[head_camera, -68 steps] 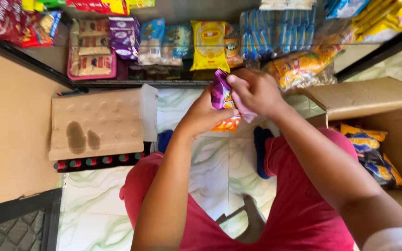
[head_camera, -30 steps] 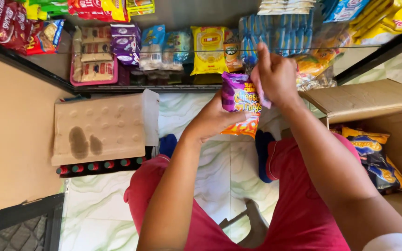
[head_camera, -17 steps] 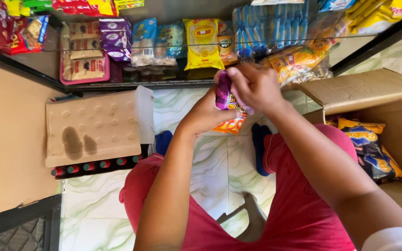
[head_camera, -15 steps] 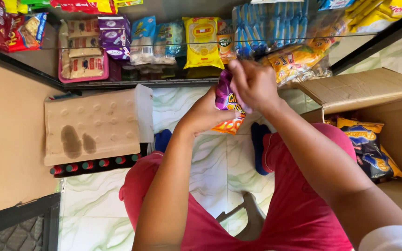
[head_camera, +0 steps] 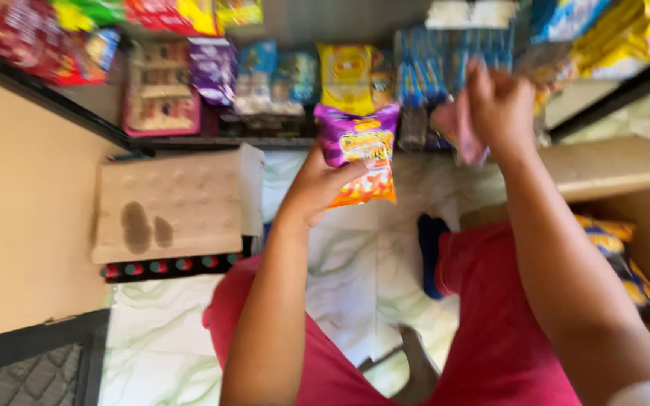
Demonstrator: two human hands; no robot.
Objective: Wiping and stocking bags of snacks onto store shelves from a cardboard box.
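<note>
The shelf (head_camera: 189,141) at the top of the view is full of packets in rows: a yellow packet (head_camera: 345,77), a purple packet (head_camera: 213,69) and a row of blue packets (head_camera: 445,64). Under its left part lies a flat cardboard box (head_camera: 171,204) with two dark stains, and at the right stands an open carton (head_camera: 626,169) with yellow and blue packets (head_camera: 626,256) inside. The floor (head_camera: 355,263) is pale marble with green veins.

What has changed: half a second ago both hands were together around the snack packet, in front of the shelf. Now they are apart. The right hand has gone up and to the right, toward the blue packets, and the left hand alone keeps the packet. So the work with two hands on this one packet seems to be finished for the moment.

The left hand (head_camera: 317,188) is closed on the purple and orange snack packet (head_camera: 359,154) from below, the thumb on its front, holding it upright just before the shelf edge. The right hand (head_camera: 499,105) is curled and blurred; something pinkish (head_camera: 460,131) shows below it, but I cannot tell what it is or whether the hand pinches it.
</note>
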